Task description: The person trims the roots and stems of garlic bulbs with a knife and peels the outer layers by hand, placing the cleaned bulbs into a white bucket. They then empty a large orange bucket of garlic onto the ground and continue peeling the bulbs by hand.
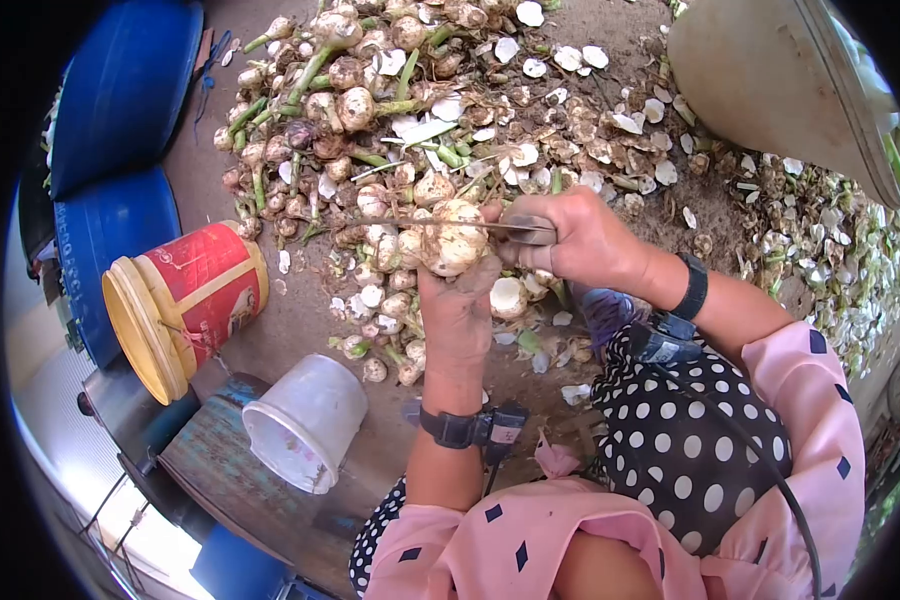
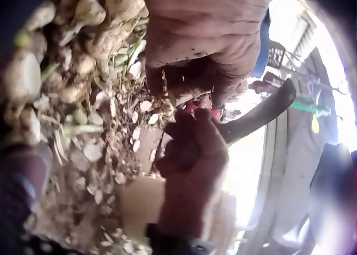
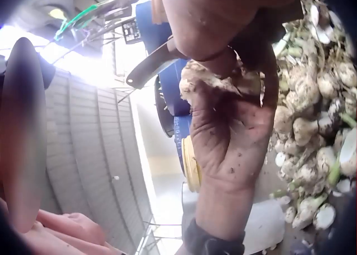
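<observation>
My left hand (image 1: 458,300) grips a pale round bulb (image 1: 456,238) from below, palm up with its fingers curled round it, as the right wrist view shows too. My right hand (image 1: 580,235) is closed round the handle of a knife (image 1: 410,222), whose thin blade lies across the bulb in the head view. The two hands are close together at the bulb. In the left wrist view the curved blade (image 2: 262,114) sticks out beside the right hand (image 2: 192,166). A cut bulb (image 1: 508,298) lies just below the right hand.
A heap of bulbs with green stems (image 1: 355,108) lies beyond the hands, with scattered peelings (image 1: 630,125) to its right. At left are a red and yellow bucket (image 1: 205,290), a white bucket (image 1: 310,415) and blue containers (image 1: 120,90). A large pale tub (image 1: 770,80) stands upper right.
</observation>
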The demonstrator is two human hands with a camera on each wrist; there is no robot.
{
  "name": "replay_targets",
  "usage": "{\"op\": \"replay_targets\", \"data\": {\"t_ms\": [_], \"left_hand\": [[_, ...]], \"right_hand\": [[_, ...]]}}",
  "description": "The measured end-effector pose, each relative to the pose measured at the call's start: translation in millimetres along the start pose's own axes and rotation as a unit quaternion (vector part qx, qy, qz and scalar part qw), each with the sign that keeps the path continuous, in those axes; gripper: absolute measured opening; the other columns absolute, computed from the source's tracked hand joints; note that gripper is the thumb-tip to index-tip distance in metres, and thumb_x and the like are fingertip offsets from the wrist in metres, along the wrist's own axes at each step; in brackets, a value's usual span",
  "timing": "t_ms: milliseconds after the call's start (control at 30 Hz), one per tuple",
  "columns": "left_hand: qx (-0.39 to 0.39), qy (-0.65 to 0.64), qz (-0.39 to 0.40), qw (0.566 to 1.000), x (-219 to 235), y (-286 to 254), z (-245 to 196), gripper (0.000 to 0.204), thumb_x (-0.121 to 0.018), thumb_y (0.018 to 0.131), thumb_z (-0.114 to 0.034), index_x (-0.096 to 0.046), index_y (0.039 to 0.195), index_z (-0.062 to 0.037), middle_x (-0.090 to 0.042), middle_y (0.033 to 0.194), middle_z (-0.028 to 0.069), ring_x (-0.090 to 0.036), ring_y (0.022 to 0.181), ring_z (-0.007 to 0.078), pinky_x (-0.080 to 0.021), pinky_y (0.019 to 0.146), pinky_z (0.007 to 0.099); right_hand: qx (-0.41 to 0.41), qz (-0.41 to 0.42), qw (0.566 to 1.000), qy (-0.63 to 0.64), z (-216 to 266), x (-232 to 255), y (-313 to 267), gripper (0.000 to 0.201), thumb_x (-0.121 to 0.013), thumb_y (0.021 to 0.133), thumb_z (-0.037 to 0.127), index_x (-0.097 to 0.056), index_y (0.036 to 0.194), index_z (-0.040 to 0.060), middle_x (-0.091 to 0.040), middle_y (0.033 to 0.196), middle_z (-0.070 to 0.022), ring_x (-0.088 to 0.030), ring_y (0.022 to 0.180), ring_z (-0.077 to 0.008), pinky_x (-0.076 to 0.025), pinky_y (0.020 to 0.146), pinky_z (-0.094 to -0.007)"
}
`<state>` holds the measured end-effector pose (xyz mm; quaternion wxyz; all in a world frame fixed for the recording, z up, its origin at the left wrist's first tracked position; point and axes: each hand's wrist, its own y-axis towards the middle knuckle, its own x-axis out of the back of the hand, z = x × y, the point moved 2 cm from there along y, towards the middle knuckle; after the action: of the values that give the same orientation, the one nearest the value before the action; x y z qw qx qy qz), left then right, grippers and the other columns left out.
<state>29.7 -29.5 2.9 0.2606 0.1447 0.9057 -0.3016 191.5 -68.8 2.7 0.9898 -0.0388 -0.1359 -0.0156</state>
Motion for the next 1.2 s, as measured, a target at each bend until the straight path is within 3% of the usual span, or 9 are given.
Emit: {"op": "replay_targets", "data": {"t_ms": [467, 633, 733, 833, 867, 900, 933, 1000, 1200], "left_hand": [[-0.138, 0.503, 0.050, 0.851, 68.1, 1.8, 3.3, 0.040, -0.062, 0.069, 0.010, -0.056, 0.108, 0.0064, -0.060, 0.101, 0.0093, -0.058, 0.084, 0.0190, -0.046, 0.065, 0.0269], [-0.101, 0.443, 0.066, 0.888, 61.1, -10.7, -3.1, 0.043, -0.060, 0.068, 0.008, -0.054, 0.111, 0.0078, -0.058, 0.101, 0.0131, -0.057, 0.079, 0.0197, -0.046, 0.066, 0.0274], [0.054, 0.170, 0.002, 0.984, 39.4, -24.6, -13.7, 0.046, -0.059, 0.073, 0.003, -0.050, 0.118, 0.0043, -0.058, 0.105, 0.0131, -0.058, 0.084, 0.0223, -0.049, 0.073, 0.0318], [0.114, -0.200, 0.045, 0.972, 29.8, -38.2, -39.3, 0.055, -0.062, 0.078, -0.001, -0.043, 0.129, -0.0042, -0.056, 0.116, 0.0116, -0.059, 0.099, 0.0248, -0.048, 0.089, 0.0369], [0.104, -0.204, 0.044, 0.972, 37.2, -31.3, -45.5, 0.055, -0.062, 0.078, -0.001, -0.043, 0.129, -0.0042, -0.056, 0.116, 0.0116, -0.059, 0.099, 0.0248, -0.048, 0.089, 0.0369], [0.023, 0.153, 0.033, 0.987, 52.0, -19.4, -54.9, 0.060, -0.066, 0.075, -0.006, -0.042, 0.130, -0.0035, -0.058, 0.114, 0.0135, -0.059, 0.100, 0.0254, -0.048, 0.089, 0.0390], [-0.057, 0.493, 0.020, 0.868, 63.0, -8.3, -62.2, 0.066, -0.069, 0.072, -0.010, -0.042, 0.131, -0.0029, -0.059, 0.112, 0.0153, -0.060, 0.102, 0.0260, -0.048, 0.089, 0.0411], [-0.039, 0.713, -0.023, 0.700, 76.8, 9.3, -58.6, 0.080, -0.075, 0.070, -0.022, -0.034, 0.137, -0.0037, -0.055, 0.122, 0.0239, -0.056, 0.110, 0.0345, -0.043, 0.095, 0.0409], [-0.049, 0.804, 0.037, 0.591, 88.8, 16.5, -32.6, 0.085, -0.077, 0.069, -0.025, -0.031, 0.140, -0.0112, -0.048, 0.125, 0.0240, -0.049, 0.113, 0.0406, -0.041, 0.095, 0.0441]], "right_hand": [[0.143, -0.059, 0.952, -0.265, 7.0, -1.8, 2.9, 0.017, -0.063, 0.063, 0.011, -0.054, 0.077, 0.0115, -0.057, 0.063, -0.0041, -0.062, 0.059, -0.0260, -0.048, 0.048, -0.0388], [0.170, -0.068, 0.943, -0.277, 0.4, -4.9, 5.1, 0.019, -0.064, 0.063, 0.010, -0.053, 0.078, 0.0125, -0.055, 0.062, -0.0028, -0.062, 0.059, -0.0245, -0.048, 0.047, -0.0379], [0.181, -0.091, 0.943, -0.264, -19.9, -0.9, 12.6, 0.021, -0.064, 0.063, 0.010, -0.054, 0.081, 0.0139, -0.056, 0.064, -0.0019, -0.062, 0.059, -0.0226, -0.048, 0.047, -0.0365], [-0.133, -0.017, 0.934, -0.330, -116.7, 36.4, 27.7, 0.010, -0.058, 0.081, 0.016, -0.059, 0.091, 0.0162, -0.062, 0.069, -0.0022, -0.063, 0.061, -0.0192, -0.050, 0.052, -0.0354], [-0.056, -0.111, 0.927, -0.354, -113.3, 43.6, 30.3, 0.011, -0.055, 0.086, 0.018, -0.060, 0.096, 0.0160, -0.063, 0.070, -0.0021, -0.063, 0.061, -0.0214, -0.051, 0.054, -0.0359], [-0.016, -0.130, 0.930, -0.343, -102.5, 44.1, 46.8, 0.012, -0.054, 0.087, 0.019, -0.060, 0.097, 0.0168, -0.063, 0.073, -0.0018, -0.063, 0.062, -0.0213, -0.051, 0.054, -0.0359], [0.015, -0.154, 0.931, -0.331, -91.9, 40.2, 64.0, 0.013, -0.053, 0.088, 0.020, -0.060, 0.098, 0.0175, -0.064, 0.076, -0.0015, -0.063, 0.063, -0.0213, -0.052, 0.055, -0.0359], [0.043, -0.125, 0.932, -0.339, -79.5, 34.1, 110.6, 0.013, -0.055, 0.089, 0.026, -0.060, 0.100, 0.0194, -0.064, 0.091, -0.0016, -0.063, 0.068, -0.0192, -0.052, 0.058, -0.0356], [0.006, -0.135, 0.907, -0.399, -74.9, 20.2, 245.9, 0.039, -0.056, 0.088, 0.023, -0.051, 0.127, 0.0204, -0.061, 0.100, -0.0086, -0.064, 0.074, -0.0249, -0.051, 0.060, -0.0385]]}}
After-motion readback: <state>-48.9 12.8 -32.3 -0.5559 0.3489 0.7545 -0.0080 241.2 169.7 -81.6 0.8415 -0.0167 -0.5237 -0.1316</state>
